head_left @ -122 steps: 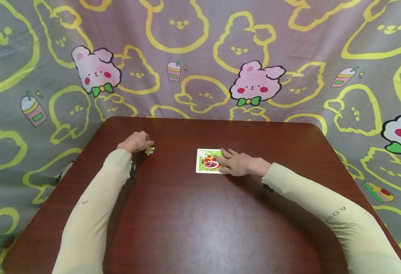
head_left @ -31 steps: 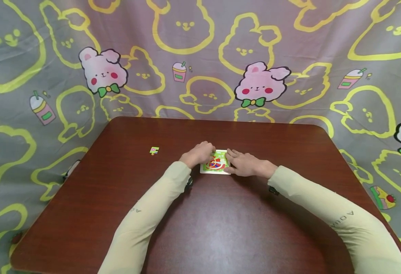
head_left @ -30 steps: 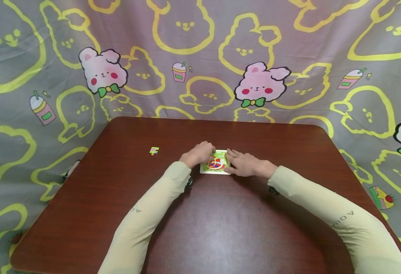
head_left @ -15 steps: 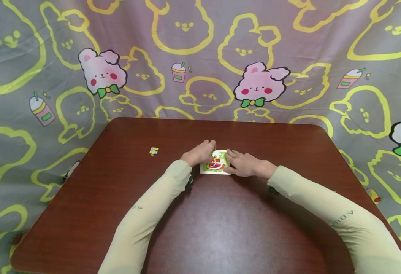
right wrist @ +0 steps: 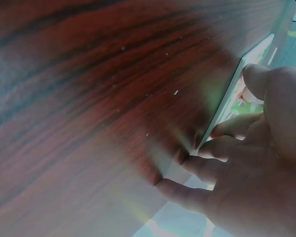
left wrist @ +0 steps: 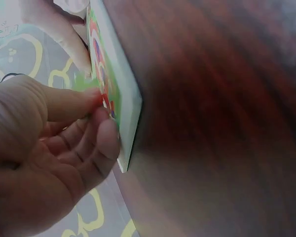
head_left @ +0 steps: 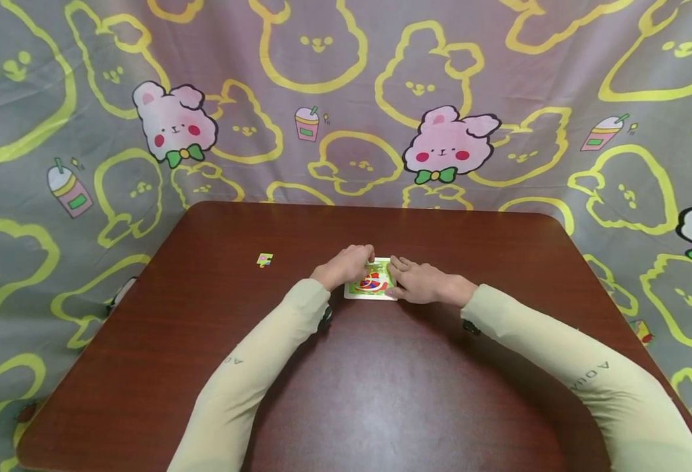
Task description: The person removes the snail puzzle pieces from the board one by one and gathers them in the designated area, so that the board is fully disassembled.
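A square picture puzzle [head_left: 371, 288] with a white border lies on the brown table. My left hand [head_left: 346, 265] is over its left part, thumb and fingertips pinching a small green jigsaw piece [left wrist: 84, 81] close above the picture. The piece is mostly hidden by the fingers. My right hand [head_left: 421, 282] rests on the puzzle's right edge with fingers extended; in the right wrist view its thumb [right wrist: 256, 81] lies at the near corner and some fingertips reach the table. Another jigsaw piece [head_left: 265, 260], green and pink, lies apart to the left.
The brown table [head_left: 346, 380] has rounded corners and a glossy patch of light near the front. Behind and beside it hangs a grey curtain [head_left: 346, 85] printed with yellow outlines and pink rabbits.
Since the oldest frame, my left hand has come right from the loose pieces to the puzzle. Over the last second it shifts only slightly at the board, the small piece changing tilt; my right hand stays.
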{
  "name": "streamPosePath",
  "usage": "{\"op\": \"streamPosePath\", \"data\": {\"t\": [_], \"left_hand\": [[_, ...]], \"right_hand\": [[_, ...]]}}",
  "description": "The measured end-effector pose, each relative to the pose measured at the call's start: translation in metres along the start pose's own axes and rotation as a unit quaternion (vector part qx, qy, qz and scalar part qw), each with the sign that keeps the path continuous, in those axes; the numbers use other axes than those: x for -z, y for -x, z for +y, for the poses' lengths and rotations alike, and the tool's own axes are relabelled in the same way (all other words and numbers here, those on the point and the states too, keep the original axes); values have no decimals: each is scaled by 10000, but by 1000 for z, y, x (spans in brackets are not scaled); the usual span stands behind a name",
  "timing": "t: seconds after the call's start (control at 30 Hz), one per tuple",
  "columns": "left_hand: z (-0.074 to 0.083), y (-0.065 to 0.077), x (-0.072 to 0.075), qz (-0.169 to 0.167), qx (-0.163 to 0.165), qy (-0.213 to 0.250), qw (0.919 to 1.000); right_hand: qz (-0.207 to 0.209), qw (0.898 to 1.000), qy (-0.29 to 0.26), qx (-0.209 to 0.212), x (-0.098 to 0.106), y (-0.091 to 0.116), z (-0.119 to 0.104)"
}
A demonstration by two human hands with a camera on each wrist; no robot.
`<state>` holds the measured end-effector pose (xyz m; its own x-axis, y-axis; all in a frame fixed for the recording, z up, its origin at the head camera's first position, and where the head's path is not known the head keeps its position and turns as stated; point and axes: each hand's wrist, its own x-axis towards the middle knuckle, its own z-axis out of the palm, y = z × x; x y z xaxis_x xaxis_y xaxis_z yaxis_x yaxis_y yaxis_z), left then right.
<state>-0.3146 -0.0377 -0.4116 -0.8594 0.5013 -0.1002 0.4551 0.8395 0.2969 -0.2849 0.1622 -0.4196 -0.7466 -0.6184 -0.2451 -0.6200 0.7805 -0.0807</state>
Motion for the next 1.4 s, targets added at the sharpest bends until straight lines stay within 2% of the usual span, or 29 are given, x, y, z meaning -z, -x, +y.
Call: {"op": "streamPosePath", "data": {"t": [0.13,0.37,0.5,0.63,0.8,1.07,1.4], "left_hand": [[1,1,1,1,-116,-82,9999],[-3,3,6,-116,-30,233,9997],[-9,8,13,-43,-86,266,9996],[-18,13,22,88,-36,344,9994],[-30,18,33,98,129,517,9985],[-52,27,47,146,268,447,9985],[-81,36,59,-67,369,285,9989]], "right_hand": [[-36,10000,-24,-8,0,0,0],[-55,10000,-45,-24,-2,-1,1],[-53,10000,-58,-17,-2,-1,1],[-64,10000,-52,-16,-1,0,0],[-23,10000,-4,31,1,1,-2],[21,10000,0,68,-1,1,-2],[-33,10000,-35,-14,-2,1,-2]]}}
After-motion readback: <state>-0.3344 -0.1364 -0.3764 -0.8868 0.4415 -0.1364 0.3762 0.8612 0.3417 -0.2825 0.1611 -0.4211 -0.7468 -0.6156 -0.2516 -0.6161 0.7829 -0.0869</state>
